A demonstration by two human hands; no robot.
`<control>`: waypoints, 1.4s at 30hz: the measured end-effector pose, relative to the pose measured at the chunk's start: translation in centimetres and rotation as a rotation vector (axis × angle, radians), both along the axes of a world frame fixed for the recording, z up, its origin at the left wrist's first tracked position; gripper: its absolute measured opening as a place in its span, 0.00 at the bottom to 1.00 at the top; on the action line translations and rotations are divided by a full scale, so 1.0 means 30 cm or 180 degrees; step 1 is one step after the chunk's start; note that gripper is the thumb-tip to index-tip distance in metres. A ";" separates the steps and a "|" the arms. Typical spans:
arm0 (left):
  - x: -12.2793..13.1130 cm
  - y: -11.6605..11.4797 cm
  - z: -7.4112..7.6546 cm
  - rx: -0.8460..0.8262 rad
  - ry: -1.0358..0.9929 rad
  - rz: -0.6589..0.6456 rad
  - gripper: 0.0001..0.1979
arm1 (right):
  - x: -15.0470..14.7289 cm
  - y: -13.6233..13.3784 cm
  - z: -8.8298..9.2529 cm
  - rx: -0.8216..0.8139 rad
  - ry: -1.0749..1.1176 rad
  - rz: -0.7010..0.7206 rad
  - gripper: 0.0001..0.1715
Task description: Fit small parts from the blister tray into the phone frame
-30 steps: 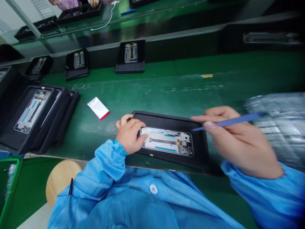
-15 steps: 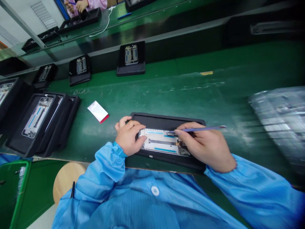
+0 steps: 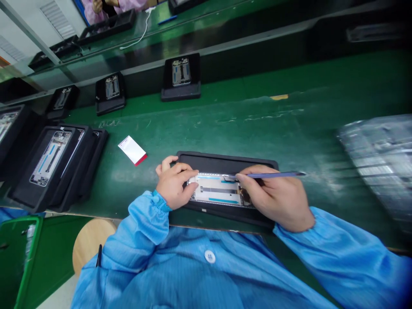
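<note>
A phone frame with blue strips lies in a black tray at the near edge of the green bench. My left hand is curled on the frame's left end and presses it down. My right hand is closed on a thin blue tool, held like a pen. The tool's tip touches the upper middle of the frame. My right hand hides the frame's right end.
A stack of black trays with a phone frame on top sits at the left. A white card with a red edge lies beside it. More trays ride the far belt. A blurred clear plastic pack is at the right. A wooden stool stands below.
My right hand has come in from the right with the blue tool and set its tip on the frame. The left hand has stayed on the frame's left end.
</note>
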State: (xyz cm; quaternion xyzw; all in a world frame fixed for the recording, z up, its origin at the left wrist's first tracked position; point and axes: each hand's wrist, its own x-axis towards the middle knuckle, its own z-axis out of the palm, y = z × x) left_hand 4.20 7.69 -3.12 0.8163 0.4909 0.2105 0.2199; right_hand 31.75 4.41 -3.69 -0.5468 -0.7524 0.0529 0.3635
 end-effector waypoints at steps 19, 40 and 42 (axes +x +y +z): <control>0.003 0.007 -0.005 -0.0122 0.0016 -0.0057 0.15 | -0.035 -0.011 0.000 0.0383 -0.0349 0.0424 0.03; 0.003 0.018 0.008 -0.0316 0.0149 -0.0260 0.17 | -0.009 -0.013 0.012 0.0106 0.0117 0.0106 0.04; 0.004 0.017 0.008 -0.0308 0.0138 -0.0268 0.17 | -0.010 -0.017 0.012 0.0078 0.0124 0.0002 0.04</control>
